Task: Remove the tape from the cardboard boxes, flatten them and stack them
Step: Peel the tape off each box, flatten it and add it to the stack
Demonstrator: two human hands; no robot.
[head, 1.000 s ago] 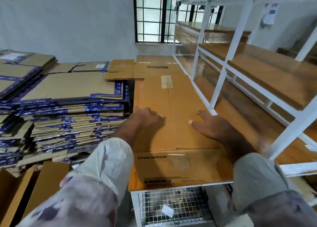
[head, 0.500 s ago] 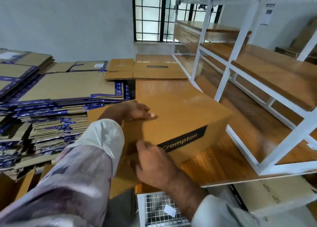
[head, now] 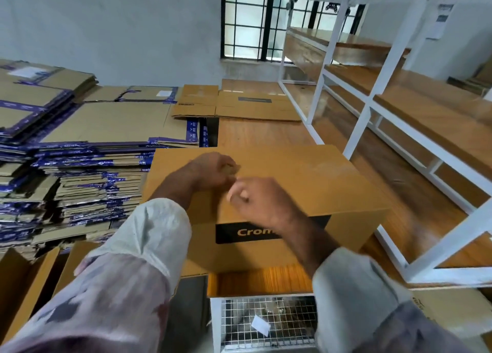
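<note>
Standing by the table (head: pixel 266 137) | Crompton box (head: pixel 306 182) sat upright at its near edge | left hand (head: pixel 213 170) curled, seemingly pinching tape on the lid | right hand (head: pixel 255 201) loosely clenched beside it, grip unclear | tip: peel low and slow, brace the lid

"Crom" on cardboard box (head: pixel 306 171)

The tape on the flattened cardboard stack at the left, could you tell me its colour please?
Blue-purple tape, with small white print, seen in the head view.
</note>
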